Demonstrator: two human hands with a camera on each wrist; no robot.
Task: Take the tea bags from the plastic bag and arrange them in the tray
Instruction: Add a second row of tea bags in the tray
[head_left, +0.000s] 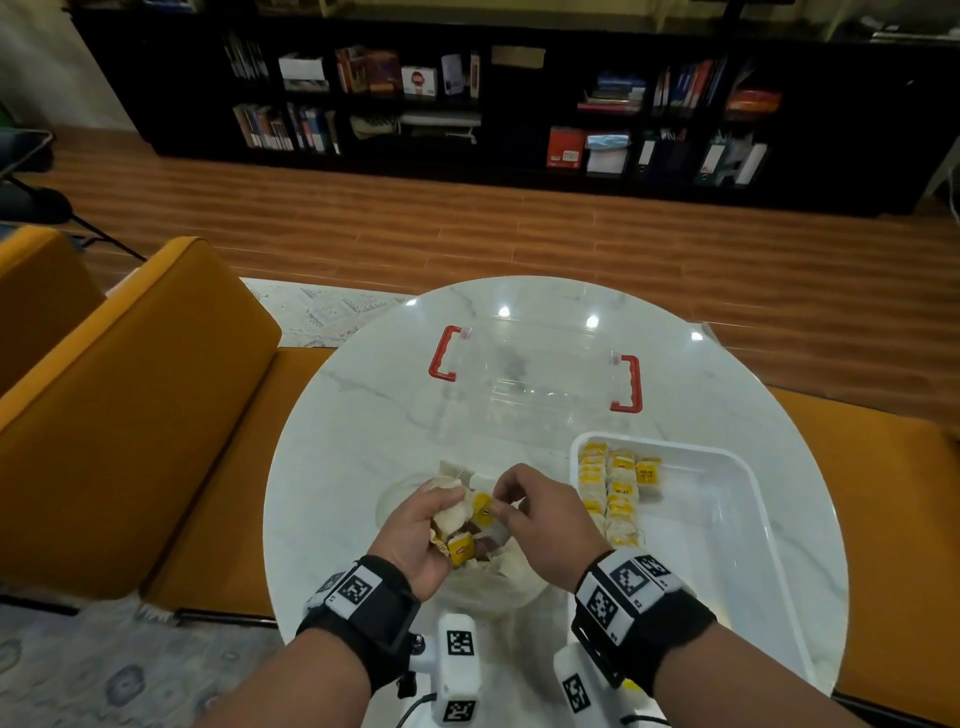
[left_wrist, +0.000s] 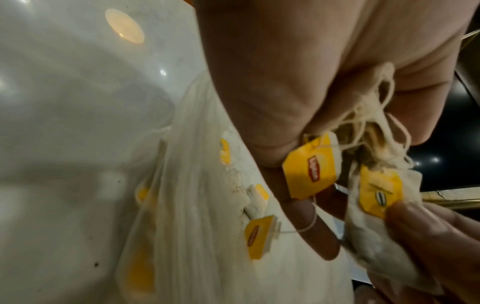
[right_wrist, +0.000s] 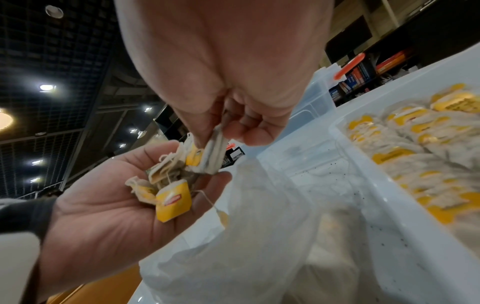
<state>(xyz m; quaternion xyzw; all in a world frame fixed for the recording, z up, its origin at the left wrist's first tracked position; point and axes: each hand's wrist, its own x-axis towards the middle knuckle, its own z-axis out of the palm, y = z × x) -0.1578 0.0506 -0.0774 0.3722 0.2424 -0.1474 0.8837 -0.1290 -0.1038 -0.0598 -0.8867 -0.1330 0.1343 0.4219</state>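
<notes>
R hand (head_left: 540, 512) pinches one tea bag (right_wrist: 214, 152) by thumb + forefinger, pulling it off the clump (head_left: 462, 525) cupped in L hand (head_left: 421, 535), strings tangled. Both sit just above the plastic bag (head_left: 498, 577): thin, crinkly, translucent, w/ more bags still inside. To the R, white hard-plastic tray (head_left: 727, 467) holds approx 3 rows of limp paper bags w/ yellow card tags at its near-left end; rest bare. Judged under halfway done.
</notes>
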